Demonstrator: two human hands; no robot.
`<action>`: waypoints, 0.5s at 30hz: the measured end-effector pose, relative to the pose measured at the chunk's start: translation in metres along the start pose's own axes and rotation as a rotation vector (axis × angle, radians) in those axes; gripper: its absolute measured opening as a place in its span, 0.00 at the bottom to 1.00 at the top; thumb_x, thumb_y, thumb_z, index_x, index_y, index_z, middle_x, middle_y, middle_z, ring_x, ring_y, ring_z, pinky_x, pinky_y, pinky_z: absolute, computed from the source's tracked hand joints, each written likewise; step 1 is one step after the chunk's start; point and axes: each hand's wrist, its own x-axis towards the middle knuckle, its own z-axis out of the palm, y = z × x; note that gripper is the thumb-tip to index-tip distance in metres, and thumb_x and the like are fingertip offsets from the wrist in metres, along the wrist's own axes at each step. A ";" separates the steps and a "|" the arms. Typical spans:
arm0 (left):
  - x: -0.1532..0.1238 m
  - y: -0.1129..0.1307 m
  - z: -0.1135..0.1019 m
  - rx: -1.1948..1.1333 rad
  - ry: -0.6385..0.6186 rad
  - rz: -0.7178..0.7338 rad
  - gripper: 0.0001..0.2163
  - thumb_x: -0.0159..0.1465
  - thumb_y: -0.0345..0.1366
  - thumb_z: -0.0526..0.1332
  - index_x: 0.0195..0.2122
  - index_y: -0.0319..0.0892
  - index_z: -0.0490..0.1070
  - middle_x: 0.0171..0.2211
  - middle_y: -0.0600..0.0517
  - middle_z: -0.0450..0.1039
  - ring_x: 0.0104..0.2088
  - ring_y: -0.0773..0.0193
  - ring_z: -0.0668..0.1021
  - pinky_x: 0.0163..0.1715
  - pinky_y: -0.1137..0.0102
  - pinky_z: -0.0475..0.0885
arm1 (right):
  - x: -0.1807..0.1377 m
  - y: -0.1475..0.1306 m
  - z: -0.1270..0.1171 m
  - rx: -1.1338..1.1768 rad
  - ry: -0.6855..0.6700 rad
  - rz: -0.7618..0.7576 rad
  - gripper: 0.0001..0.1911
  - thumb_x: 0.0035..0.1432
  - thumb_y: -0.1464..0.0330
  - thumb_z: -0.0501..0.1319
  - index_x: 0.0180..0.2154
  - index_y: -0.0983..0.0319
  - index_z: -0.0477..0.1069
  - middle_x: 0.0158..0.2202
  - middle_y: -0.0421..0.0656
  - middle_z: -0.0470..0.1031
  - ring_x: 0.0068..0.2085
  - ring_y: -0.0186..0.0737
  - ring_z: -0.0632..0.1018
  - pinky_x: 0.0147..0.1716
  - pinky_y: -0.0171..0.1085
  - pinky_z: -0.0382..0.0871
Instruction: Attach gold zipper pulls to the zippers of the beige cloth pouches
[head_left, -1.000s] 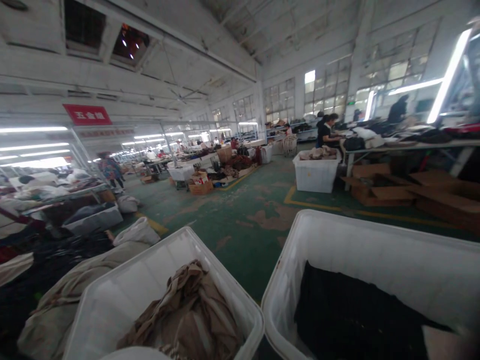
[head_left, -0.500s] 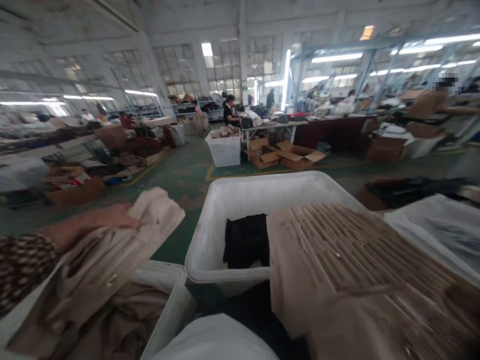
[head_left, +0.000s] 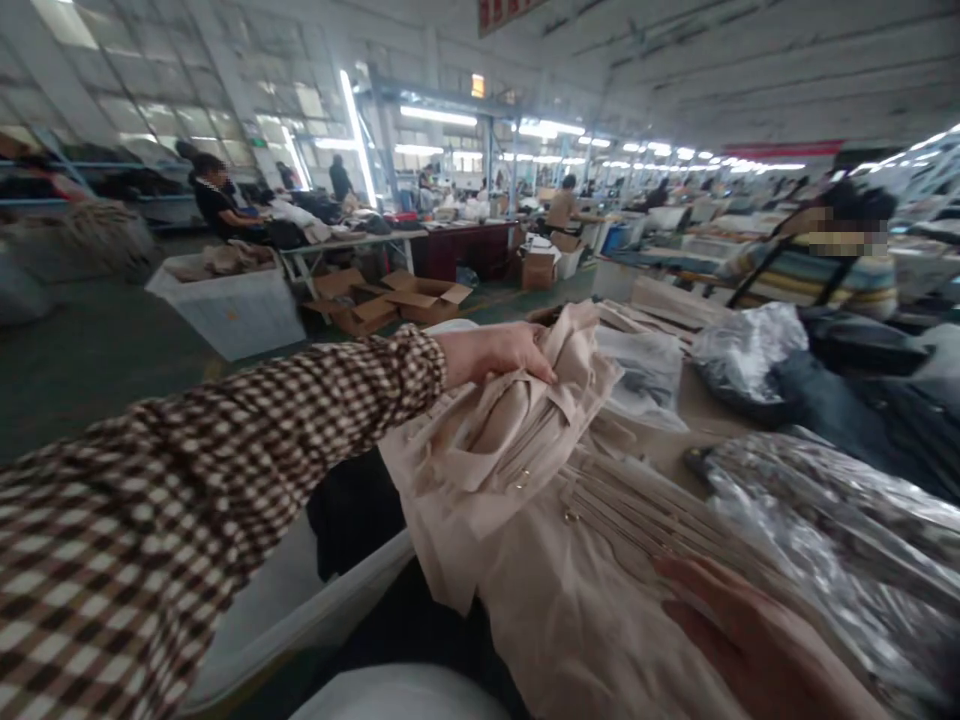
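Note:
In my left hand, closed with thumb and fingers, is a folded beige garment with a waistband and a small gold-coloured fastener. It hangs over a stack of similar beige garments, lined up in layers with metal fasteners along their edges. At the lower right, my right hand rests on the stack, its fingers stretched out and somewhat blurred. Part of a white bin with black cloth in it lies below my left forearm.
Clear plastic-wrapped goods and dark clothing lie at right. A white bin of beige cloth and open cardboard boxes stand on the floor ahead. Other people sit at worktables, one in a striped top at right.
The view has turned right. My left hand has brought the beige garment from over the left bin across onto the stack. My right hand has come into view.

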 end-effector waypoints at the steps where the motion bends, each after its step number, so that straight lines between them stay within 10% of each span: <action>1: 0.021 -0.008 0.008 -0.022 -0.048 -0.022 0.25 0.52 0.22 0.64 0.53 0.33 0.67 0.45 0.42 0.77 0.39 0.57 0.80 0.40 0.62 0.77 | 0.010 -0.008 -0.003 -0.020 -0.036 0.000 0.13 0.59 0.55 0.61 0.45 0.48 0.78 0.43 0.41 0.82 0.41 0.49 0.82 0.38 0.44 0.78; 10: 0.089 -0.081 0.033 0.369 -0.151 0.023 0.24 0.55 0.37 0.66 0.53 0.39 0.68 0.47 0.47 0.75 0.45 0.56 0.77 0.44 0.65 0.74 | 0.098 -0.011 0.011 -0.075 -0.155 0.167 0.13 0.63 0.63 0.53 0.41 0.59 0.75 0.38 0.45 0.79 0.39 0.43 0.79 0.39 0.40 0.71; 15: 0.051 -0.081 0.039 0.634 0.238 0.450 0.10 0.67 0.34 0.55 0.44 0.36 0.72 0.43 0.44 0.76 0.47 0.58 0.76 0.52 0.63 0.70 | 0.117 0.019 0.031 -0.168 -0.068 0.294 0.11 0.59 0.65 0.54 0.38 0.60 0.75 0.34 0.44 0.78 0.34 0.41 0.77 0.34 0.38 0.67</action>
